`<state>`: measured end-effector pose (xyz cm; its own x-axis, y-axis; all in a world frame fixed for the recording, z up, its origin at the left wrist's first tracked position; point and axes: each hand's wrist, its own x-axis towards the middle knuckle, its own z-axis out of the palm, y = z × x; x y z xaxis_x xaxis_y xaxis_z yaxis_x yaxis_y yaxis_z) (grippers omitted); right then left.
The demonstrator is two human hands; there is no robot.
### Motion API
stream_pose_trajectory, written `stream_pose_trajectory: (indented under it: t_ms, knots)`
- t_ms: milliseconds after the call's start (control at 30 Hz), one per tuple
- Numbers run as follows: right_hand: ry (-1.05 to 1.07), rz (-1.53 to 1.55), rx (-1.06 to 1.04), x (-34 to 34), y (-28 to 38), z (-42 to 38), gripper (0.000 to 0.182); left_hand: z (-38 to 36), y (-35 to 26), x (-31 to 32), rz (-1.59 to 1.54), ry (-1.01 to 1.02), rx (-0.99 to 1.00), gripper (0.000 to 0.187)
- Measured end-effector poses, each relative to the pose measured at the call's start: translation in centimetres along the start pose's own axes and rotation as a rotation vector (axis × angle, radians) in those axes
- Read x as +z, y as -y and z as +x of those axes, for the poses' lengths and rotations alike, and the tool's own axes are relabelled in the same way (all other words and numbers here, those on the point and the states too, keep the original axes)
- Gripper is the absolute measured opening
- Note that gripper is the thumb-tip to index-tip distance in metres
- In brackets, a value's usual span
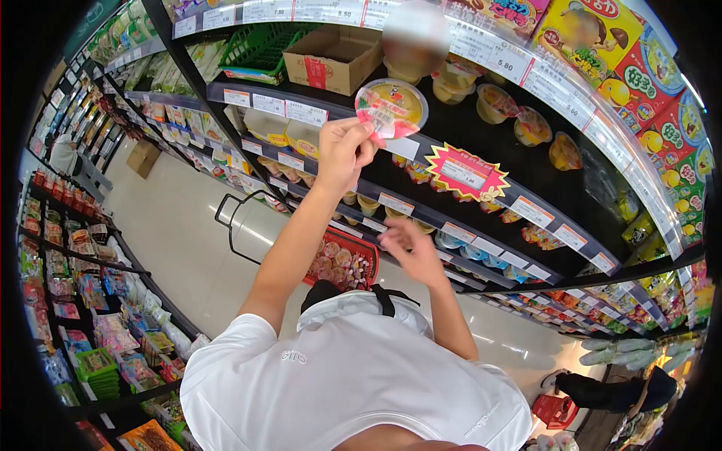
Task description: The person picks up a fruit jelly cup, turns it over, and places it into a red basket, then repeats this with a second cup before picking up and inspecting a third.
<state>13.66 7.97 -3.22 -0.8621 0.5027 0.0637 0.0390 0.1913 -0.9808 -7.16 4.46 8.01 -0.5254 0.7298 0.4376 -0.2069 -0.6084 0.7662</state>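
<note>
My left hand [342, 154] pinches the foil edge of a round, clear plastic jelly cup [392, 107], raised before the shelf. My right hand [410, 252] below looks loosely open, blurred.

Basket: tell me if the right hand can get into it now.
Probably yes. The right hand looks empty and hangs just beside the basket, whose top is open; nothing lies between them. The left hand holds a cup.
</note>
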Motion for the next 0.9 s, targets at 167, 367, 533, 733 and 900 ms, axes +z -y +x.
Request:
stream_pose_trajectory:
  t_ms: [167,367,533,733,900]
  knots:
    - [-0.127,0.424,-0.304,-1.7,5.5,1.7,0.061,-2.7,-0.6,0.3,-0.029,0.041,0.015,0.030]
    - [-0.182,0.514,-0.383,-1.9,8.8,3.6,0.068,-5.0,-1.5,0.9,0.057,0.056,-0.039,0.030]
    - [-0.181,0.574,-0.315,-1.2,9.9,3.9,0.067,-6.1,-1.6,0.6,0.093,0.095,-0.011,0.033]
    - [-0.222,0.639,-0.316,-0.7,9.1,4.1,0.066,-6.7,-0.8,-0.5,0.194,0.214,0.013,0.031]
    - [-0.262,0.654,-0.351,-0.6,9.1,3.7,0.067,-6.9,-0.7,-0.2,0.206,0.210,0.023,0.029]
